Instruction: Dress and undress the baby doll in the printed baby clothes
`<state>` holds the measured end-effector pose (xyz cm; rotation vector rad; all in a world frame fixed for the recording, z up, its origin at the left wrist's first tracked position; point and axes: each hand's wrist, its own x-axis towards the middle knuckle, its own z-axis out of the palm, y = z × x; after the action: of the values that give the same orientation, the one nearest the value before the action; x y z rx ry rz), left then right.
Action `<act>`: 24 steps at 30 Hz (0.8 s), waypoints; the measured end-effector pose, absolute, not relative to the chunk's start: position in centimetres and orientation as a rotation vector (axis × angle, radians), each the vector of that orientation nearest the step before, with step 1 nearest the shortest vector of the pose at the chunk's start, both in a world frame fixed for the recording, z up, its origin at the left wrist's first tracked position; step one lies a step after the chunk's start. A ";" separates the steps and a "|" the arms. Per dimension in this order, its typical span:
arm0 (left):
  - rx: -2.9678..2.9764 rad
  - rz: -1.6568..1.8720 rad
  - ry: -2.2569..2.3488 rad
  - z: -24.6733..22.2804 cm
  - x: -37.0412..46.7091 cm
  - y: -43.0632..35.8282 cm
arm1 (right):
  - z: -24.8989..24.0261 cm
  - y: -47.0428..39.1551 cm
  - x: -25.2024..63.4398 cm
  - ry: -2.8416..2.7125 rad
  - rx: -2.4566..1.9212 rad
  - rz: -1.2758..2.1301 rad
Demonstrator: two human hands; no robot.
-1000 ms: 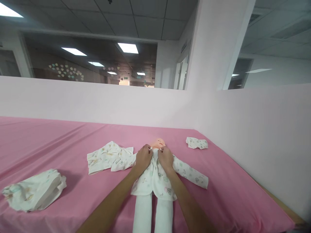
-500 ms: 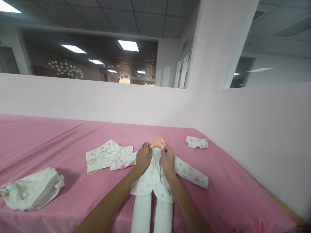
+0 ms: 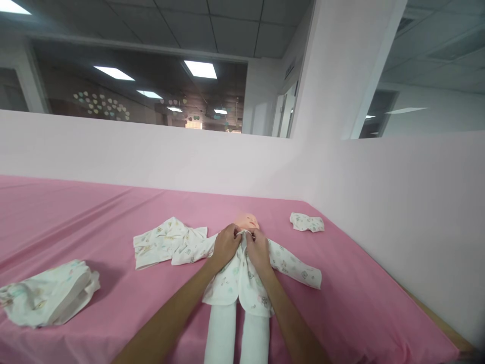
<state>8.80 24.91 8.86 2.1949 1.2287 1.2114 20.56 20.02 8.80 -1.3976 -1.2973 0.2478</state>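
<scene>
Nearest, the doll's white legs (image 3: pixel 220 333) point toward the viewer on the pink-covered surface (image 3: pixel 352 308), and a bunched printed cloth (image 3: pixel 53 296) lies near left, well apart from the doll. Next comes the printed jacket (image 3: pixel 220 288) on the doll's body, sleeves spread left and right. The left hand (image 3: pixel 227 243) and right hand (image 3: pixel 258 248) pinch its two collar edges at the neck. Half a second ago those edges stood apart; now they are drawn nearly together, so the jacket looks closed at the top, though its lower hem parts. The hands hide much of the upper chest, so any fastening there cannot be made out. Left of the doll, another printed garment (image 3: pixel 157 245) lies by the sleeve. Beyond the hands is the doll's head (image 3: pixel 248 221); far right, a small folded cloth (image 3: pixel 306 222).
</scene>
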 end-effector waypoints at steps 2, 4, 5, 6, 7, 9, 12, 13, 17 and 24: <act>2.204 1.206 1.230 8.8 8.9 24.9 | 8.8 19.9 20.5 -1.309 -1.390 0.251; 2.224 1.197 1.228 8.8 8.9 24.9 | 8.7 19.9 20.5 -1.316 -1.382 0.254; 2.237 1.191 1.223 8.8 8.9 24.8 | 8.7 19.9 20.5 -1.320 -1.378 0.256; 2.251 1.185 1.218 8.8 8.9 24.8 | 8.7 19.9 20.5 -1.324 -1.373 0.259; 2.264 1.180 1.214 8.8 8.9 24.7 | 8.7 19.9 20.5 -1.328 -1.368 0.261; 2.282 1.170 1.209 8.8 8.9 24.6 | 8.7 19.9 20.4 -1.334 -1.359 0.263; 2.289 1.160 1.212 8.6 8.9 24.8 | 8.8 19.7 20.2 -1.338 -1.364 0.247; 2.288 1.157 1.215 8.6 8.9 24.8 | 8.8 19.6 20.0 -1.338 -1.370 0.235; 2.269 1.146 1.227 8.2 8.9 25.2 | 8.9 19.1 19.4 -1.374 -1.372 0.178; 2.215 1.110 1.266 8.3 8.8 25.2 | 8.8 18.9 19.0 -1.463 -1.342 0.093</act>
<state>8.77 25.19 8.35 2.2153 1.2664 1.1103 18.97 18.89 8.76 -1.3419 -1.4627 0.0929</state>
